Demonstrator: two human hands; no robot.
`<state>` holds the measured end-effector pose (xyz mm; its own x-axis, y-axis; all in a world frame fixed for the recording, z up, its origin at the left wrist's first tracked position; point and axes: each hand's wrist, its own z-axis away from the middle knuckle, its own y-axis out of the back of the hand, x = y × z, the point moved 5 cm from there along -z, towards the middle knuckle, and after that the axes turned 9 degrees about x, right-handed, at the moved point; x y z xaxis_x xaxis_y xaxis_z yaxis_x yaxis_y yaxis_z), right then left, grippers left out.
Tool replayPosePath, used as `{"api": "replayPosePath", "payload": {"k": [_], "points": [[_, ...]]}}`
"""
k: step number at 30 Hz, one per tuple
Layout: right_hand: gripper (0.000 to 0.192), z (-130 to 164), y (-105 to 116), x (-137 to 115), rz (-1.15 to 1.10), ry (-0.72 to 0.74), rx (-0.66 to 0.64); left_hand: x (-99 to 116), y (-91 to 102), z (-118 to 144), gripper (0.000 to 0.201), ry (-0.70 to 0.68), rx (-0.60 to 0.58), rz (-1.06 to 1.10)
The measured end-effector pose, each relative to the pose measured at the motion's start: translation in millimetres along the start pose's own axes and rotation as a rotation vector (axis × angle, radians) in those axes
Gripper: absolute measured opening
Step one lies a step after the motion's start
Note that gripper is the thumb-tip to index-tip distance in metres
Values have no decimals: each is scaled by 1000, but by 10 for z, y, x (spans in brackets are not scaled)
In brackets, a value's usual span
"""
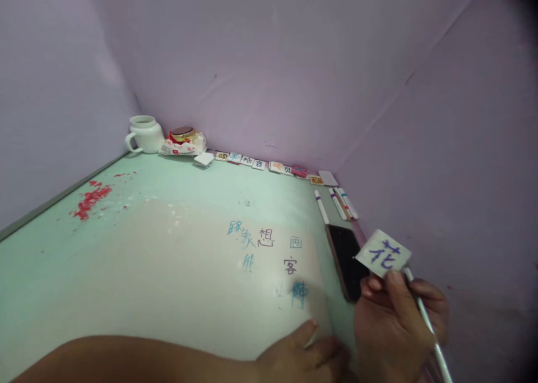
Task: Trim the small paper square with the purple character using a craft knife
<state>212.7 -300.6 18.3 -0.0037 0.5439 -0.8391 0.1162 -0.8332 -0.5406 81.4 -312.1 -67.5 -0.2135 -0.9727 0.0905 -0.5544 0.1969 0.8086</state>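
In my right hand (399, 321) I pinch a small white card (389, 253) between thumb and fingers. A purple Chinese character is written on it. The same hand also holds a slim white marker (435, 338), which slants down to the right. Low over the table's right side is my left hand (306, 352), its fingers curled and partly blurred. A pale sliver shows between thumb and finger, too small to name. Handwritten characters (265, 238) in blue and purple mark the pale tabletop (168, 282) beyond that hand.
A dark phone (347, 259) lies left of the card, with several white markers (337, 203) behind it. Small written cards (258, 164) line the back wall. A white mug (145, 133) and a crumpled wrapper (182, 144) stand back left, near red crumbs (92, 199). Walls enclose the table.
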Motion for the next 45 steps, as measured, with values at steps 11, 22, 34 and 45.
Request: {"api": "replayPosePath", "payload": {"k": [11,22,34,45], "points": [[27,189,-120,93,-1,-77,-61,-1966,1203,675,53,883,-268,-345],[29,-55,-17,238,143,-53,-30,279,754,-41,56,306,-286,61],[32,383,-116,517,160,-166,-231,-359,1089,1085,61,522,-496,-66],[36,358,-76,613,169,-224,-179,-1868,1930,1332,63,873,-370,-367]]}}
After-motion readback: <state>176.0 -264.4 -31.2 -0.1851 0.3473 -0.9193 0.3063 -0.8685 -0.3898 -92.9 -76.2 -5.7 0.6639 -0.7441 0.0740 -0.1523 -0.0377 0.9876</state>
